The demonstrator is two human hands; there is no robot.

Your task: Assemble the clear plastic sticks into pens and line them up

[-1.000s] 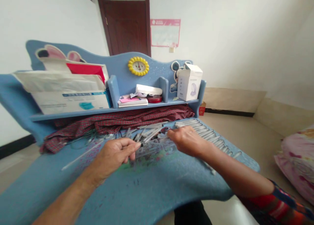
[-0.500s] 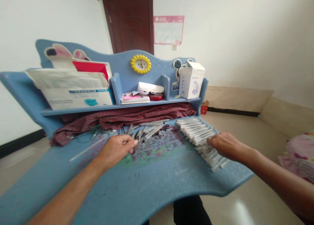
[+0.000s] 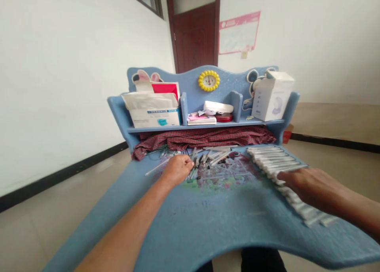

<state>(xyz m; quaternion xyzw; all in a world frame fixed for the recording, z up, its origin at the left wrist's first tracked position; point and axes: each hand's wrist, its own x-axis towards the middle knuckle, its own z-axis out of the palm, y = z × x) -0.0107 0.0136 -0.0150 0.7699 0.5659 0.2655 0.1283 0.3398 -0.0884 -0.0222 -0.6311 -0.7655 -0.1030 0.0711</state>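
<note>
A loose heap of thin grey and black sticks [image 3: 212,158] lies at the back middle of a blue child's desk [image 3: 190,220]. My left hand [image 3: 176,170] rests at the heap's left edge with its fingers curled in on some of the sticks. Along the desk's right side runs a neat row of white tubes [image 3: 276,163]. My right hand [image 3: 308,183] lies over the near part of that row, fingers bent and pressed on the tubes. Whether it grips one is hidden.
A red checked cloth [image 3: 204,138] is bunched under the desk's shelf. On the shelf stand a white box [image 3: 271,97], a mask box with papers [image 3: 154,114], notebooks and a red tin [image 3: 224,117]. A yellow clock [image 3: 209,80] sits on the backboard. A brown door [image 3: 194,38] is behind.
My right hand left the stick heap and went right to the row of white tubes. My left hand stayed at the heap. The camera view swung left and pulled back.
</note>
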